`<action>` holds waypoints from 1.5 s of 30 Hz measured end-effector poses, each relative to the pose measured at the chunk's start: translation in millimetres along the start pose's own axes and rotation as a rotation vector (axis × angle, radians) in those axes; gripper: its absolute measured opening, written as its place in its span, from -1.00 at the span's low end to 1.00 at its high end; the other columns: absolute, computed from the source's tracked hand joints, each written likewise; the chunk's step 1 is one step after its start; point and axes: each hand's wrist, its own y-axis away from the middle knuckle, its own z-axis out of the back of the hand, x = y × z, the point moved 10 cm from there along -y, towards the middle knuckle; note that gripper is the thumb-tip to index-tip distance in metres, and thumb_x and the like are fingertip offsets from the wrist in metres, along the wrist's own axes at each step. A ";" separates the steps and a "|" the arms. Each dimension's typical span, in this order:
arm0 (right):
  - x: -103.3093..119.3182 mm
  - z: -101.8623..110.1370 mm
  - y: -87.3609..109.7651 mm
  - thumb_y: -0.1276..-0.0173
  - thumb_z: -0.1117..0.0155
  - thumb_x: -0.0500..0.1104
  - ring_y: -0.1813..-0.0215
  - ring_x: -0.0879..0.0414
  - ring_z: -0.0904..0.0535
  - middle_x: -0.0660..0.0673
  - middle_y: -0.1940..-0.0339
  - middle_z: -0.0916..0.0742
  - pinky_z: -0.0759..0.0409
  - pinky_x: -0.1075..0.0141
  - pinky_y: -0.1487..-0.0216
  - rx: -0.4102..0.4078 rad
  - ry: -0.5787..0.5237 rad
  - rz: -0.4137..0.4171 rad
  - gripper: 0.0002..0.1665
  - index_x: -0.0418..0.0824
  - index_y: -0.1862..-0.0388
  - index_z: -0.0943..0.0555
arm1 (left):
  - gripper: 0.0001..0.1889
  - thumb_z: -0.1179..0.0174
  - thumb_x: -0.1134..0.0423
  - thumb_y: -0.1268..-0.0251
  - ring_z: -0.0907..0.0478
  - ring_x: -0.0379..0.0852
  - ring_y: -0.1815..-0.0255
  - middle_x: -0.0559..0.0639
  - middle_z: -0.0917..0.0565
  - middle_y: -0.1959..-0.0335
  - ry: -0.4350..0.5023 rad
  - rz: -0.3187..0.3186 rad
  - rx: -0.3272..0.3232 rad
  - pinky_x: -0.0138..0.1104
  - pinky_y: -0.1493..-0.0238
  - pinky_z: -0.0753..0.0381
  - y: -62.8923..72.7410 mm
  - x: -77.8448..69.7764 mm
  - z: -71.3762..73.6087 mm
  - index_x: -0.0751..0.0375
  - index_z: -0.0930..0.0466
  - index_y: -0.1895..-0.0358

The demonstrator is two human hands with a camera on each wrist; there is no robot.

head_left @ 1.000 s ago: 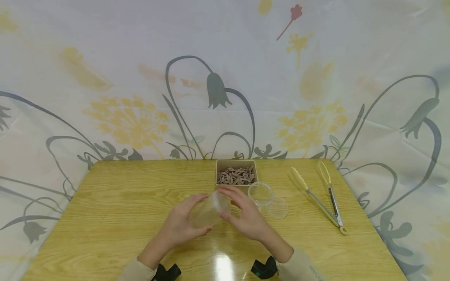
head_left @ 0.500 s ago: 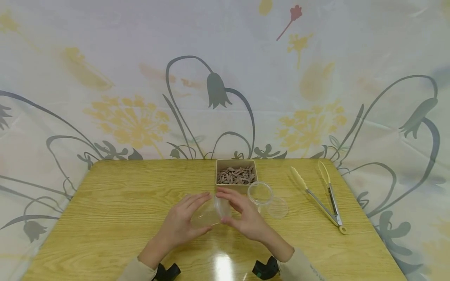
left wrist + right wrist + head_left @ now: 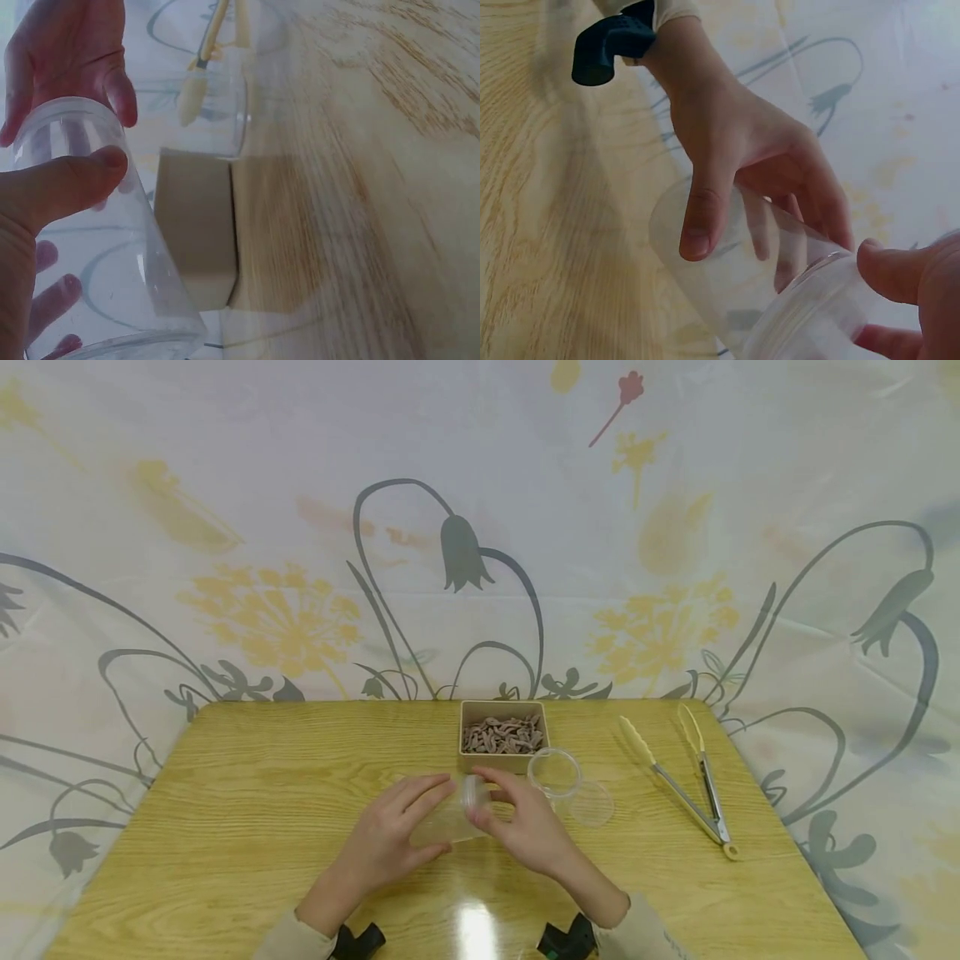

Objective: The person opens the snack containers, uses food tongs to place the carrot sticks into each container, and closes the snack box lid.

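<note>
A clear plastic jar (image 3: pixel 442 828) lies tilted on its side in the air over the table, its lidded end towards the right. My left hand (image 3: pixel 382 831) grips the jar's body, thumb on the near side and fingers around the far side, as the left wrist view shows. With fingers and thumb, my right hand (image 3: pixel 532 831) holds the translucent lid (image 3: pixel 810 315) at the jar's mouth. Through the jar's clear wall (image 3: pixel 112 247) nothing shows inside it. The right wrist view catches only part of my right hand.
Behind the hands stands a beige box (image 3: pixel 505 760) of brownish, elongated pieces (image 3: pixel 502 737). Right of it is a second clear jar (image 3: pixel 555 772), uncovered, beside a flat clear lid (image 3: pixel 592 803). Spread tongs (image 3: pixel 690 793) with yellow tips lie farther right. A patterned cloth (image 3: pixel 480 527) hangs behind the table.
The jar has tipped towards level, so its lid now faces more to the right. My right fingers have shifted slightly around the lid, while the left hand stays nearly in place.
</note>
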 end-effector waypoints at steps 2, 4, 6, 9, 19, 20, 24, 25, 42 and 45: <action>0.7 -1.3 0.6 -0.35 -0.40 -0.11 -0.21 -0.24 -0.55 -0.21 -0.33 -0.55 -0.64 -0.02 -0.02 0.019 -0.042 0.013 -0.32 -0.20 -0.40 -0.43 | -0.05 -0.68 0.18 0.31 -0.54 0.06 -0.19 0.11 -0.54 -0.27 0.039 0.023 0.011 -0.08 -0.18 -0.55 2.0 3.0 -1.4 0.24 -0.46 -0.34; 2.2 -1.7 2.0 -0.27 -0.46 -0.22 -0.25 -0.22 -0.50 -0.20 -0.33 -0.53 -0.64 0.02 -0.04 0.036 -0.084 0.035 -0.30 -0.21 -0.37 -0.45 | -0.05 -0.68 0.20 0.30 -0.54 0.06 -0.20 0.08 -0.54 -0.27 0.093 0.071 0.029 -0.06 -0.17 -0.55 5.1 8.1 -3.7 0.21 -0.46 -0.35; 3.1 -1.5 3.6 -0.18 -0.50 -0.31 -0.29 -0.20 -0.45 -0.19 -0.33 -0.52 -0.64 0.08 -0.03 0.048 -0.111 0.058 -0.28 -0.20 -0.33 -0.48 | -0.06 -0.67 0.19 0.28 -0.53 0.06 -0.21 0.05 -0.55 -0.27 0.158 0.136 0.052 -0.05 -0.16 -0.55 8.9 14.7 -6.3 0.18 -0.46 -0.36; 4.5 1.3 5.8 -0.07 -0.51 -0.40 -0.31 -0.19 -0.42 -0.22 -0.35 -0.49 -0.61 0.07 -0.09 0.047 -0.127 0.093 -0.26 -0.22 -0.28 -0.50 | -0.08 -0.66 0.18 0.23 -0.50 0.05 -0.25 0.00 -0.53 -0.29 0.234 0.231 0.082 -0.03 -0.18 -0.54 14.2 23.4 -9.4 0.14 -0.45 -0.36; -6.4 -0.1 8.1 -0.09 -0.53 -0.36 -0.33 -0.18 -0.41 -0.26 -0.36 -0.49 -0.62 -0.04 -0.05 -0.003 -0.084 0.093 -0.26 -0.20 -0.28 -0.51 | -0.07 -0.66 0.22 0.24 -0.48 0.08 -0.24 0.05 -0.54 -0.27 0.238 0.334 0.048 0.04 -0.18 -0.51 19.0 39.5 -1.5 0.16 -0.42 -0.36; -7.5 -1.3 7.7 -0.09 -0.53 -0.36 -0.33 -0.17 -0.40 -0.26 -0.36 -0.48 -0.63 -0.03 -0.05 -0.011 -0.078 0.092 -0.26 -0.20 -0.29 -0.51 | -0.07 -0.67 0.23 0.25 -0.47 0.08 -0.23 0.05 -0.54 -0.25 0.236 0.345 0.036 0.06 -0.17 -0.52 19.4 42.1 -0.2 0.15 -0.42 -0.35; -9.5 -5.2 5.5 -0.06 -0.54 -0.35 -0.33 -0.14 -0.41 -0.23 -0.35 -0.49 -0.65 0.00 0.01 -0.051 -0.004 0.119 -0.25 -0.21 -0.28 -0.53 | -0.08 -0.67 0.27 0.28 -0.41 0.09 -0.18 0.05 -0.56 -0.19 0.248 0.417 0.002 0.12 -0.08 -0.51 22.2 54.8 2.4 0.12 -0.42 -0.33; -9.8 -6.0 5.0 -0.05 -0.54 -0.35 -0.32 -0.14 -0.41 -0.23 -0.35 -0.50 -0.65 -0.01 0.03 -0.061 0.012 0.127 -0.25 -0.22 -0.28 -0.53 | -0.09 -0.66 0.27 0.26 -0.39 0.10 -0.17 0.07 -0.55 -0.18 0.255 0.440 -0.006 0.12 -0.06 -0.50 23.2 58.0 2.8 0.12 -0.43 -0.33; -38.0 -23.7 -6.9 -0.09 -0.47 -0.26 -0.23 -0.11 -0.47 -0.17 -0.24 -0.53 -0.53 -0.02 -0.10 -0.096 0.160 0.093 -0.24 -0.24 -0.34 -0.52 | -0.15 -0.57 0.32 0.03 -0.43 0.00 -0.20 0.05 -0.51 -0.30 0.423 0.626 -0.123 -0.03 -0.10 -0.46 42.8 88.3 4.0 0.13 -0.35 -0.41; -42.1 -28.0 -9.6 -0.10 -0.47 -0.25 -0.24 -0.16 -0.48 -0.20 -0.24 -0.56 -0.48 -0.10 -0.19 -0.101 0.210 0.093 -0.26 -0.26 -0.33 -0.53 | -0.15 -0.55 0.33 0.00 -0.44 0.04 -0.23 0.05 -0.51 -0.31 0.448 0.627 -0.123 0.00 -0.09 -0.47 44.1 90.5 2.0 0.10 -0.34 -0.42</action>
